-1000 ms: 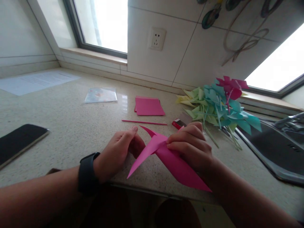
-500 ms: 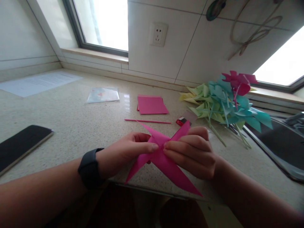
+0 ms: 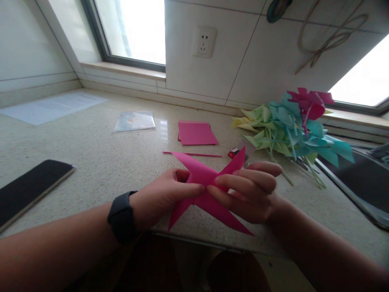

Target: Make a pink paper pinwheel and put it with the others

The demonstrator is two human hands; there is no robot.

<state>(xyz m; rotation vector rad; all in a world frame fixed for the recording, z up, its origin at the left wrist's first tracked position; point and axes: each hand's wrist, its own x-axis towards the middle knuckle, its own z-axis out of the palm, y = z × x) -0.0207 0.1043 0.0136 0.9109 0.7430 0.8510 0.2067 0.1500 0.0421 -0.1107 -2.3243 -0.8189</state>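
On the near edge of the surface (image 3: 91,162), the left hand (image 3: 165,190), a black-banded watch (image 3: 122,219) at its wrist, grips a bright pink folded-paper pinwheel with 4 pointed arms (image 3: 202,168), its thumb lying across the paper near the centre. The right hand (image 3: 252,192) has its fingers closed on the pinwheel's centre from the other side, so the pinwheel sits between the 2 hands. Well to the pinwheel's left lies a flat black slab with rounded corners (image 3: 33,188). Just beyond the pinwheel are a thin pink stick (image 3: 206,155) and, right of that, a small red-and-black packet (image 3: 234,152). Farther beyond it rests a stack of pink square paper (image 3: 199,134); beyond it to the right, a heap of green, teal, yellow and pink paper pinwheels (image 3: 281,117).
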